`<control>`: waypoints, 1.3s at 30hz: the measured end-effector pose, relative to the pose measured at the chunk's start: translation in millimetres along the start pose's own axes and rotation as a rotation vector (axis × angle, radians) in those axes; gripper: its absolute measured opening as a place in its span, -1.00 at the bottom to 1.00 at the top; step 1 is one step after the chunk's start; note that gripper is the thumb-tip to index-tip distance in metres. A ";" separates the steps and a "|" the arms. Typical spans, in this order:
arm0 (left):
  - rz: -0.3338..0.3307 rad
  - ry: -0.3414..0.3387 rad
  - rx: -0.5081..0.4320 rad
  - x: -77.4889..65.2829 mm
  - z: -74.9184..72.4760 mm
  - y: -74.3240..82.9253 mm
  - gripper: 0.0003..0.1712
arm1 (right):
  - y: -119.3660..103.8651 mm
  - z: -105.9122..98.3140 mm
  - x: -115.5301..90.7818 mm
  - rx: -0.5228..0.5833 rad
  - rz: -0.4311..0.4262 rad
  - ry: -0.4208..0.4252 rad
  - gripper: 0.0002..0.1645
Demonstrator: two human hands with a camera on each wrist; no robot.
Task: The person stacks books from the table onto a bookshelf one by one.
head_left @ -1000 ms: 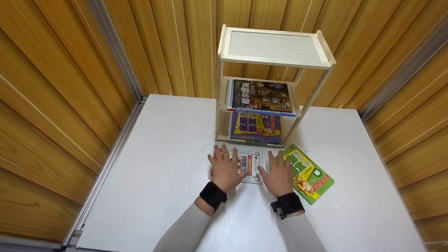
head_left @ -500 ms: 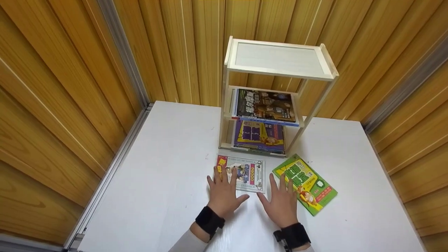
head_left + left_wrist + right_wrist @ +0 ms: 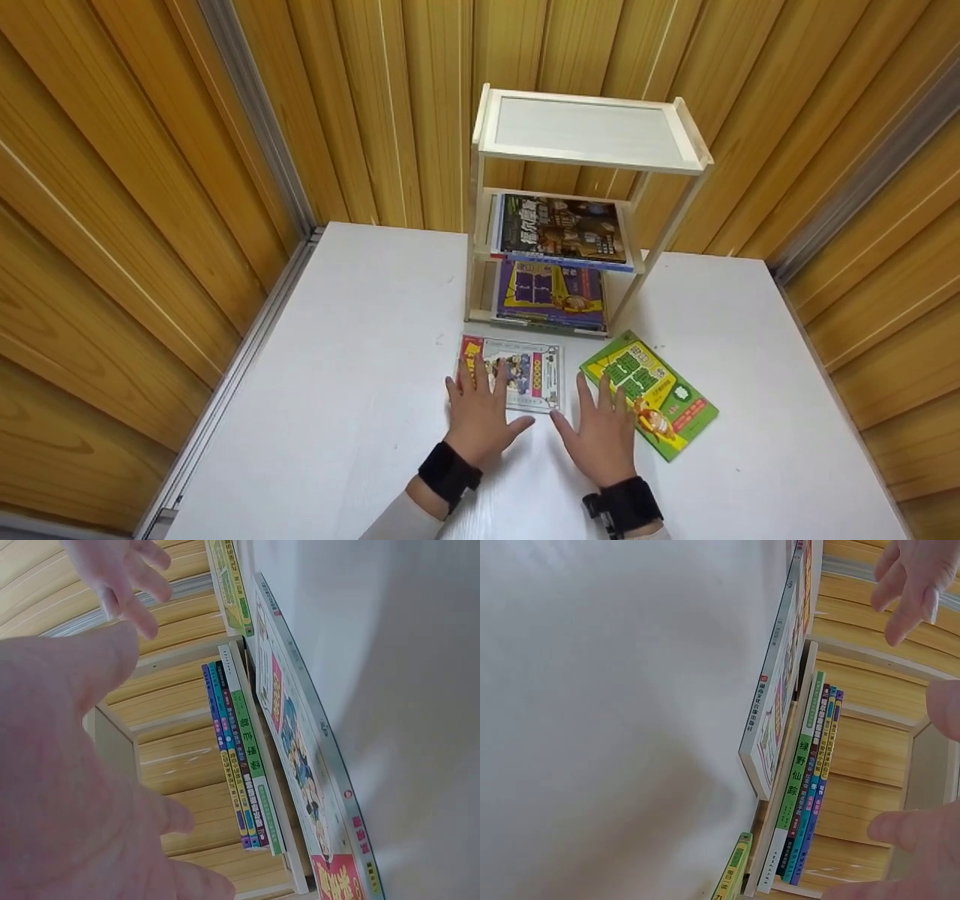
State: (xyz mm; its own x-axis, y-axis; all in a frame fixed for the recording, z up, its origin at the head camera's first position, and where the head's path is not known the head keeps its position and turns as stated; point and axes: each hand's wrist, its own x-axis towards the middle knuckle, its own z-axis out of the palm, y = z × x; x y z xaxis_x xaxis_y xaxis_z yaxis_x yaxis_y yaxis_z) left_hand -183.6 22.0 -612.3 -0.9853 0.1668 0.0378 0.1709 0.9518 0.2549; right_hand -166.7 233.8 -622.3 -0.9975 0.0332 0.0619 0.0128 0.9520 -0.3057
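My left hand (image 3: 478, 420) has its fingers spread over the lower left part of a thin book (image 3: 551, 379) with a pale, red-cornered cover. In the left wrist view daylight shows between that hand (image 3: 90, 787) and the book (image 3: 296, 735), whose spine faces me. My right hand (image 3: 602, 435), fingers also spread, overlaps the left edge of a green and yellow book (image 3: 679, 397) lying askew. Neither hand holds anything. The two thumbs point toward each other across a small gap. In the right wrist view the fingers (image 3: 907, 829) hang above the table.
Just behind the books stands a pale wooden rack (image 3: 592, 161) with three tiers. A dark-covered book (image 3: 562, 229) tops the pile on its middle tier. On the bottom tier a purple book (image 3: 551, 292) tops several others. Wood-patterned walls (image 3: 150, 225) enclose the white table (image 3: 337, 360).
Both hands have drawn back toward me from the books during the first half second, then stayed nearly still. The head view has shifted slightly. Both books lie where they were.
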 end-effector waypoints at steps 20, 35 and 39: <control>0.161 0.004 -0.040 79.5 -2.7 103.3 0.10 | 86.6 -36.0 -2.1 0.234 0.332 0.166 0.00; -0.026 -0.094 0.107 143.4 39.9 159.9 -0.30 | 141.3 -34.5 -12.0 0.285 0.560 0.056 0.07; -0.019 -0.118 0.085 143.5 50.8 163.0 -0.29 | 145.8 -34.9 -14.8 0.320 0.593 -0.006 0.09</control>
State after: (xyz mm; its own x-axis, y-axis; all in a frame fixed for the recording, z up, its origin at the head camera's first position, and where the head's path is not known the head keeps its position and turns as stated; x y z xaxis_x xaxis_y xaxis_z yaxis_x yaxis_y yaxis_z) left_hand -296.8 214.2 -614.4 -0.9815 0.1732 -0.0812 0.1575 0.9726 0.1712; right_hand -147.7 382.7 -634.6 -0.8287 0.5195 -0.2085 0.5380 0.6363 -0.5529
